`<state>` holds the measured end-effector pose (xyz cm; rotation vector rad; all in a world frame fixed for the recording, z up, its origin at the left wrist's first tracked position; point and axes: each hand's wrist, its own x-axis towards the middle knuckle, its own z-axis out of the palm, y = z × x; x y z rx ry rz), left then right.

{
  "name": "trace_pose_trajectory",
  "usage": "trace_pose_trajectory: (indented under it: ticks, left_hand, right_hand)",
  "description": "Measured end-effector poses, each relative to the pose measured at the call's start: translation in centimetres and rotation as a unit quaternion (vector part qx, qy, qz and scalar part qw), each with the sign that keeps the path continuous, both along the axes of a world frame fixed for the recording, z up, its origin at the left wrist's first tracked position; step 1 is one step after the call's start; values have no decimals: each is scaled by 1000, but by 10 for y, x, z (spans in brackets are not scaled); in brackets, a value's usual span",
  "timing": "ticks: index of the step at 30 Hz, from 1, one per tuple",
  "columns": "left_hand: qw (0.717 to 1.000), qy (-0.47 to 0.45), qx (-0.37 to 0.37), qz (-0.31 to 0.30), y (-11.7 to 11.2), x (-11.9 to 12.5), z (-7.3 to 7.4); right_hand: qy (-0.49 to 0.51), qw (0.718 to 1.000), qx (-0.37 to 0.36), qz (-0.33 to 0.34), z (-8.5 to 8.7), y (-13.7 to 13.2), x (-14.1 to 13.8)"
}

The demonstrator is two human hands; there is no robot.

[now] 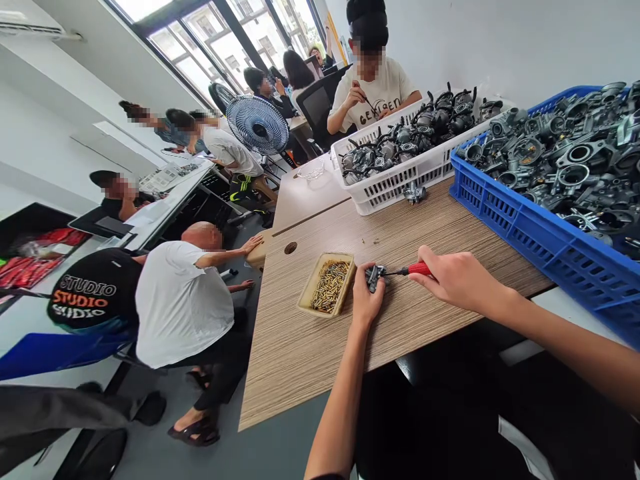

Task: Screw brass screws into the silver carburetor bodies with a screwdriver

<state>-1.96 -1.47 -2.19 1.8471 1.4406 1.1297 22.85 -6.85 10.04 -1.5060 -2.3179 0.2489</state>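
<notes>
My left hand (369, 297) is closed around a small grey metal carburetor body (373, 276) on the wooden table. In my right hand (453, 277) is a screwdriver (417, 269) with a red handle, its dark shaft pointing left. The tip reaches the carburetor body; whether it sits in a screw or a hole is too small to tell. Just left of my left hand stands a pale plastic tub (301, 303) holding many small brass-coloured parts (331, 285). Two tiny brass pieces (376, 241) lie on the table beyond.
A blue crate (525, 233) of metal carburetor bodies stands at the right. Behind is a white crate (370, 197) of assembled carburetors, with one carburetor (415, 193) beside it. A co-worker (373, 93) sits across the table; a person in white (185, 300) bends at its left edge.
</notes>
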Motion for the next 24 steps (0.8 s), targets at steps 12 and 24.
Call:
trace_pose_trajectory:
  ticks: [12, 24]
  left_hand:
    - [1000, -3, 6, -7, -1, 0, 1]
    - [1000, 1, 11, -4, 0, 1, -1]
  right_hand:
    - [21, 999, -26, 10, 5, 1, 2]
    - [13, 1000, -27, 10, 5, 4, 7]
